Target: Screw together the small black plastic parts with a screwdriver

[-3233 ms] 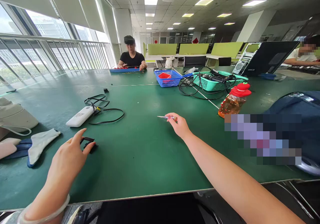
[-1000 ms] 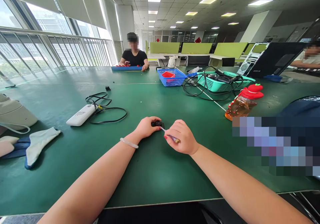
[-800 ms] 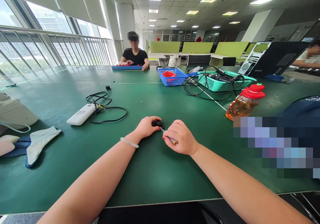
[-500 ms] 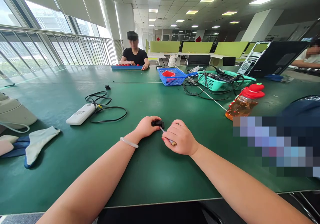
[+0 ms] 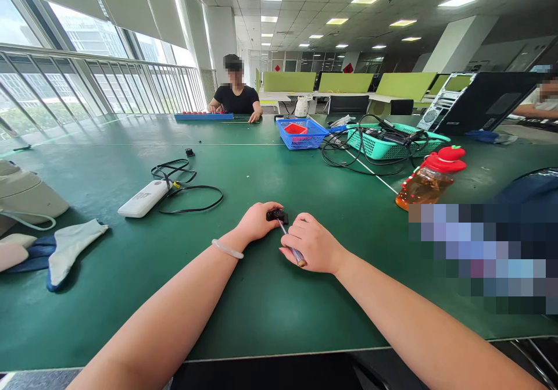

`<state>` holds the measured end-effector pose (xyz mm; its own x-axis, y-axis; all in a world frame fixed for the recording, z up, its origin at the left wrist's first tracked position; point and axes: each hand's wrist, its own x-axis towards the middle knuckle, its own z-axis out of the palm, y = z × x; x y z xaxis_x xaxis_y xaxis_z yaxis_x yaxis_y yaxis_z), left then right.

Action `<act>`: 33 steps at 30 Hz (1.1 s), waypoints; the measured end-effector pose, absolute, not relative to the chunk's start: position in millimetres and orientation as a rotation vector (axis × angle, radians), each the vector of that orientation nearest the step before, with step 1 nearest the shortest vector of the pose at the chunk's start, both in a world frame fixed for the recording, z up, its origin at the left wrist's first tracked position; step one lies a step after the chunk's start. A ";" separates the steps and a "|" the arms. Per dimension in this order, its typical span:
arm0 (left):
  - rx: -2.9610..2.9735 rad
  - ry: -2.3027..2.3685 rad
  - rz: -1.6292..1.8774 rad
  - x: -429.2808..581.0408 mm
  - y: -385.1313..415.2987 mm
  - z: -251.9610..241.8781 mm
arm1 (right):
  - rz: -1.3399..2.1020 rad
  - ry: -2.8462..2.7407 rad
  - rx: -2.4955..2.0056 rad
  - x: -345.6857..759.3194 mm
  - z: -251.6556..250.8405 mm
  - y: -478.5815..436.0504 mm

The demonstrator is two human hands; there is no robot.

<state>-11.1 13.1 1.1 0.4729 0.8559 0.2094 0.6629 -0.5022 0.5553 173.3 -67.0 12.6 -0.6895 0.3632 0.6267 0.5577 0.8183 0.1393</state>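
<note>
My left hand (image 5: 258, 222) is closed on a small black part (image 5: 277, 215) at the middle of the green table, fingers and thumb gripping its left side. The part's exact kind cannot be made out. Just to the right, my right hand (image 5: 316, 243) grips a screwdriver (image 5: 298, 256) with a slim metal shaft and a brownish handle. The shaft points up and left, and its tip meets the front face of the black part. The handle's end sticks out below my right fingers.
On the left lie a white power bank (image 5: 145, 199) with a black cable (image 5: 208, 188) and a blue-white glove (image 5: 72, 250). A red-capped bottle (image 5: 429, 183) stands right. Farther back are a blue basket (image 5: 301, 139), a green basket (image 5: 379, 146) with cables, and a seated person (image 5: 238, 95).
My right hand has shifted slightly, and more of the screwdriver shows below the fingers. Across the table, the blue tray by the person has slid left. My view has turned slightly.
</note>
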 end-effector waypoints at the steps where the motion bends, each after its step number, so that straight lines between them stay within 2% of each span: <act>1: 2.320 1.268 0.666 -10.9 12.9 1.4 | -0.424 -2.396 -0.680 173.8 12.9 -66.7; 10: 2.316 1.239 0.664 -10.8 10.9 3.7 | -0.295 -2.183 -0.789 187.5 17.9 -61.6; 20: 2.298 1.254 0.668 -11.0 12.2 0.6 | -0.382 -2.325 -0.732 185.6 21.5 -64.2; 33: 2.291 1.245 0.689 -10.3 10.7 2.1 | -0.306 -2.260 -0.739 196.8 25.7 -61.7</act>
